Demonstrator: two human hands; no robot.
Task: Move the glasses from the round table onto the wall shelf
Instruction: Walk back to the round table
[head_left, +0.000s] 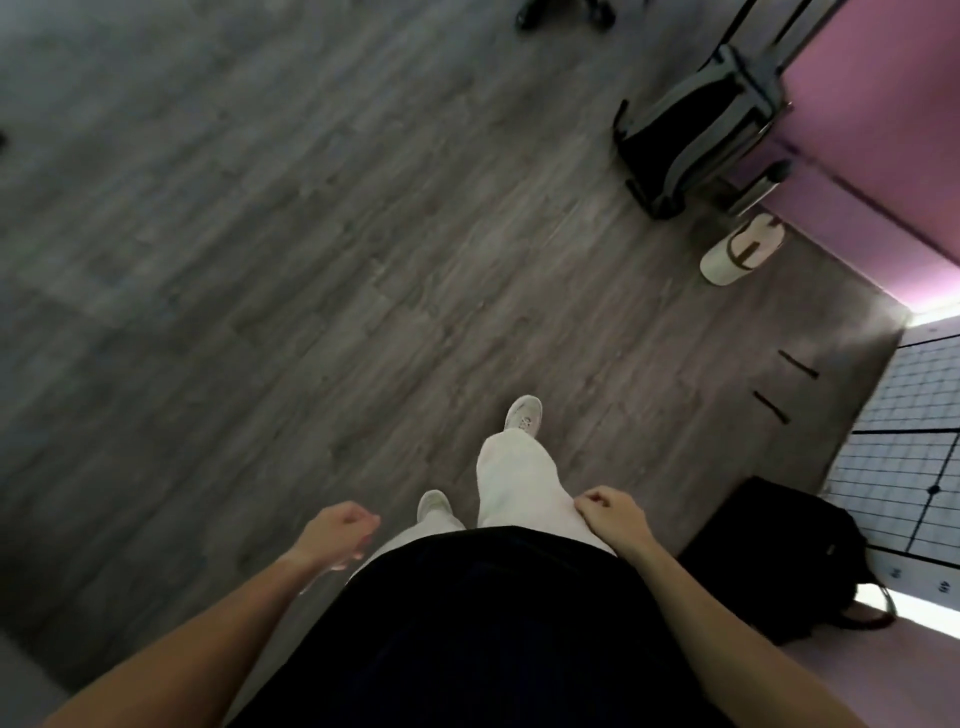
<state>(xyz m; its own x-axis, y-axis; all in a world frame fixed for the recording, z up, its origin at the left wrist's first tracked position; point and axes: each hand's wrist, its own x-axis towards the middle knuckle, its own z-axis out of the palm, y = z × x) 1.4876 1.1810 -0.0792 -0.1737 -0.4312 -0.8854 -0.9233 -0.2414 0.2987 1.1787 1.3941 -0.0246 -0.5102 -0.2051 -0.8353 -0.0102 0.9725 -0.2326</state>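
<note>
Head view: left hand (340, 530) low in frame curls around a faint clear glass (332, 569), right hand (613, 514) loosely curled, empty; neither round table nor shelf visible

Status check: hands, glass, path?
Left hand grips what looks like a clear glass; right hand loose, holding nothing. Table and shelf out of view. Suitcase and slipper ahead on the right.

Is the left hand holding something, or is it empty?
Holding: the left hand has its fingers curled round something clear, apparently a glass; blur hides details.
</note>
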